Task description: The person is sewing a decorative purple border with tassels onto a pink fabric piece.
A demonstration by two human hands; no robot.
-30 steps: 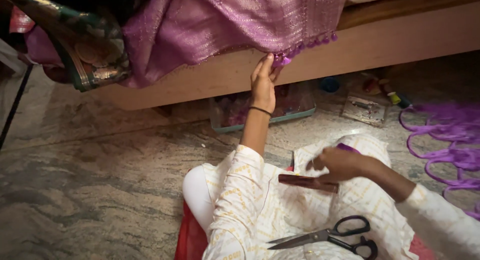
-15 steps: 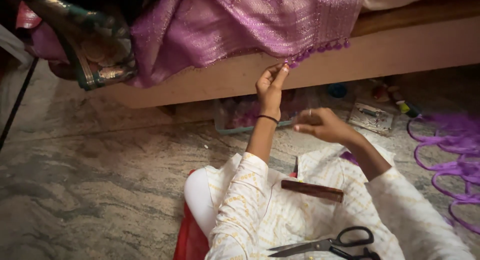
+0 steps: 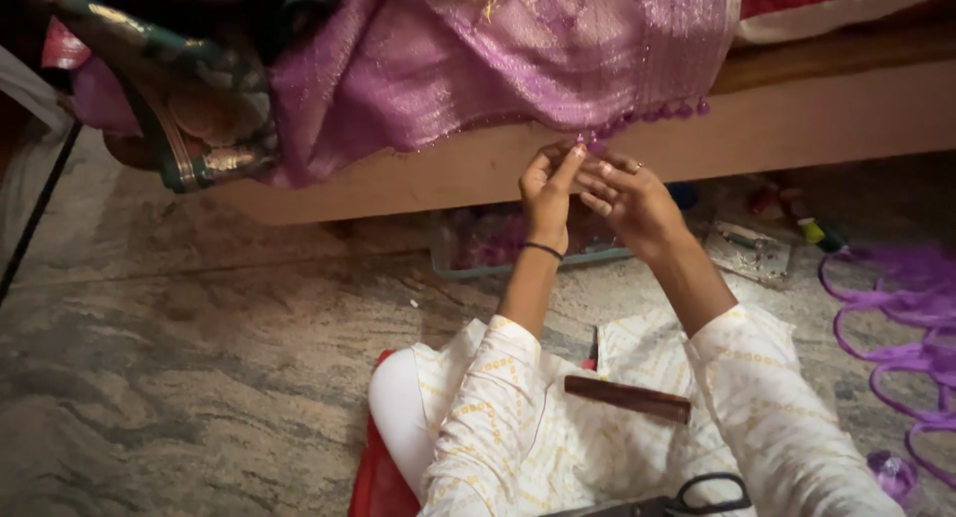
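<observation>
Your fingers (image 3: 573, 163) of both the left hand (image 3: 546, 190) and right hand (image 3: 627, 200) pinch the purple cloth (image 3: 518, 59) at its tasselled hem (image 3: 647, 114); several tassels hang finished, the comb (image 3: 627, 398) and scissors (image 3: 697, 497) lie unused.

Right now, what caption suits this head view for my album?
Both hands, left hand and right hand, pinch the purple fabric tasselled edge above a lap.

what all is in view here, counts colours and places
shiny purple fabric: one, purple, draped over the bed edge
small purple tassels: a row, purple, along the fabric hem
wooden bed frame: one, tan, across the top
brown comb: one, brown, on the lap
black-handled scissors: one pair, on the lap
purple thread loops: several, on the floor, right
clear plastic tray: one, under the bed
left hand: fingers at the hem
right hand: fingers at the hem
</observation>
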